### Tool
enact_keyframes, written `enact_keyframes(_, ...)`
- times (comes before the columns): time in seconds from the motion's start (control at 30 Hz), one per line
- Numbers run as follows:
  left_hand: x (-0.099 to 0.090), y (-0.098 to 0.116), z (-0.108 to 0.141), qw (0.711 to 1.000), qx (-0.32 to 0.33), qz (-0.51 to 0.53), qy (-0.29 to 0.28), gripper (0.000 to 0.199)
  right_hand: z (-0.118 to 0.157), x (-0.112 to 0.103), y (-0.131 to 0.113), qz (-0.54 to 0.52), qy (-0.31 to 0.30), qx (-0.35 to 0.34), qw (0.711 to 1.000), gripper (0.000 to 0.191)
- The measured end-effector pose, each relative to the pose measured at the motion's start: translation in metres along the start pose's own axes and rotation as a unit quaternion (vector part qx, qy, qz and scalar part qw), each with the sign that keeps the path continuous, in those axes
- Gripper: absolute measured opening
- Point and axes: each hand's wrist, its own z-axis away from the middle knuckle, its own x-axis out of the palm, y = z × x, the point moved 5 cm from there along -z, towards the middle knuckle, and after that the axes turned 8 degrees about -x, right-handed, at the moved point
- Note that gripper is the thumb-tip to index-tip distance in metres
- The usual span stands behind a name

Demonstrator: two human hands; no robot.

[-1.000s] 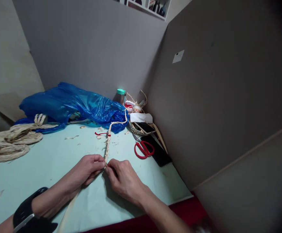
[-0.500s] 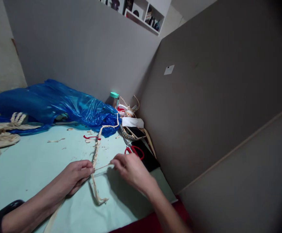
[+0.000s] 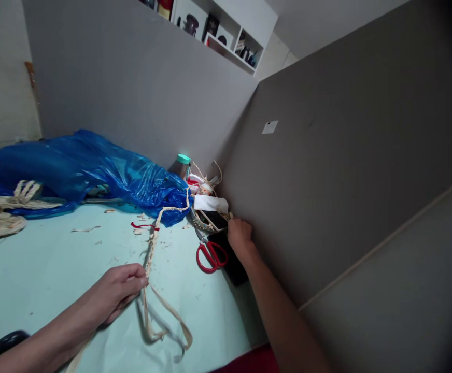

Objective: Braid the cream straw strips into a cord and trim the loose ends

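Braided cord (image 3: 152, 248): pinched between thumb and fingers of the left hand (image 3: 123, 289), over the pale green covering (image 3: 66, 269); runs up to the blue bag (image 3: 113, 168). At the basket (image 3: 199, 223), right hand (image 3: 240, 234) curled; cannot tell whether gripping.

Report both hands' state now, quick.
Left hand: closed, pinching the braided cord near its loose strands.
Right hand: fingers curled at the basket's right edge; whether it grips anything cannot be told.
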Motion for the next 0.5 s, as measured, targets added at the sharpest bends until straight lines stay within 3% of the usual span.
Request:
enact_keyframes(0.13,0.001,0.000,-0.001,1.000,-0.003,0.017,-0.003,0.037,0.000,-0.020,0.004,-0.087,0.053,-0.002,0.995,0.035)
enact_keyframes(0.27,0.003,0.002,0.001,0.999,-0.001,0.034,-0.010,0.036,0.009,-0.045,-0.007,-0.251,0.064,-0.075,0.963,0.027)
enact_keyframes(0.37,0.004,0.004,0.004,0.999,0.000,0.038,-0.005,0.035,0.024,-0.045,-0.031,-0.405,-0.009,-0.149,0.902,0.035)
enact_keyframes(0.5,0.003,0.007,0.011,0.999,0.016,0.046,0.019,0.031,0.052,-0.016,-0.069,-0.549,-0.145,-0.198,0.799,0.045)
